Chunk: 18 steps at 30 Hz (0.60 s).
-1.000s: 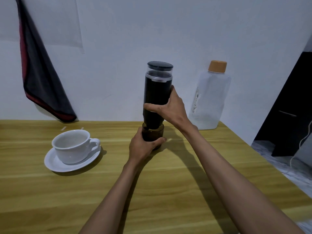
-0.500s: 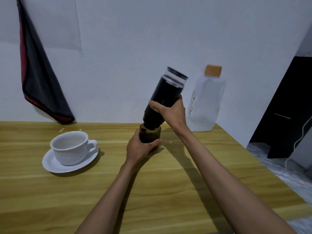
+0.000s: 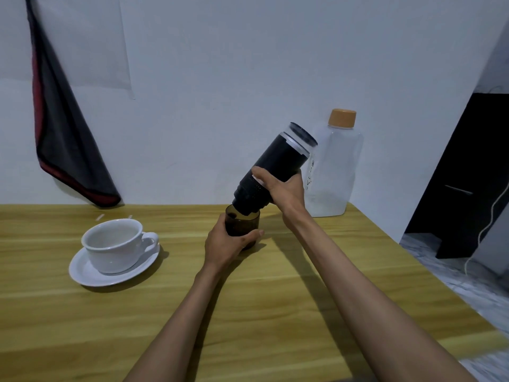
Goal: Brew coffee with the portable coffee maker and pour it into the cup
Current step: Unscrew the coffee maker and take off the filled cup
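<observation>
The black portable coffee maker (image 3: 272, 169) leans steeply to the right, its clear top pointing at the bottle. My right hand (image 3: 283, 190) grips its lower body. Its bottom end sits over the rim of a dark brown see-through collecting cup (image 3: 243, 223), which stands on the wooden table (image 3: 275, 299). My left hand (image 3: 228, 245) wraps round that brown cup from the near side. A white cup (image 3: 114, 244) on a white saucer (image 3: 91, 274) stands to the left, and looks empty.
A clear plastic bottle (image 3: 334, 172) with an orange cap stands against the wall behind the coffee maker. A dark cloth with red trim (image 3: 63, 133) hangs at the left. The table's right edge drops to the floor beside dark furniture (image 3: 465, 175).
The coffee maker was upright on the brown cup a second ago; my right hand has tipped it far to the right, off the cup. My left hand kept its hold.
</observation>
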### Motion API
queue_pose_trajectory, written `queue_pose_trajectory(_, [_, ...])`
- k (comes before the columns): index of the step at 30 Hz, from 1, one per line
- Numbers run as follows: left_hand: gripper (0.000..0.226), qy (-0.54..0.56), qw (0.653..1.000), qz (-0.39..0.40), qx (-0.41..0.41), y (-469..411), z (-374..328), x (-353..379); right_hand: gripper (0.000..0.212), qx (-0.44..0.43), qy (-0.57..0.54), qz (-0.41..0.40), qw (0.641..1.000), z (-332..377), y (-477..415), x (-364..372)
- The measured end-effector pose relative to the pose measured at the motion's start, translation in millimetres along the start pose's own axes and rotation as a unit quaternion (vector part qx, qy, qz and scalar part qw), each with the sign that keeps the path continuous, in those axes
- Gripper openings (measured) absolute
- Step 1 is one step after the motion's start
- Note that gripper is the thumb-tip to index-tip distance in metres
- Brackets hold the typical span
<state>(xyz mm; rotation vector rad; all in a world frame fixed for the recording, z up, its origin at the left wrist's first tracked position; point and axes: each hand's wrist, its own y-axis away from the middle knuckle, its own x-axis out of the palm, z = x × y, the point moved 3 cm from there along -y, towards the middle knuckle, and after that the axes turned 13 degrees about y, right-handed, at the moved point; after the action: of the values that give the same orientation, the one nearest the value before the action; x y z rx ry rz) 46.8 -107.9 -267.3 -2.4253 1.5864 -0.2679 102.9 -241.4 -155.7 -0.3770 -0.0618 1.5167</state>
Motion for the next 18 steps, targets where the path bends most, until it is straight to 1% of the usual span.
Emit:
queue_pose_trajectory(5, [0.066,0.005,1.000,0.005,0.001,1.3,-1.1,0.6,0.086,-0.041,0.050,-0.007,0.998,5.3,0.2,0.7])
queue_pose_trajectory(9, [0.065,0.007,1.000,0.005,-0.001,1.6,-0.5,-0.7,0.081,-0.060,0.070,-0.017,0.996,8.5,0.9,-1.1])
queue_pose_trajectory(18, [0.065,0.001,1.000,0.003,0.002,0.8,-1.3,-0.6,0.070,-0.015,-0.006,-0.053,0.998,7.0,-0.7,-25.5])
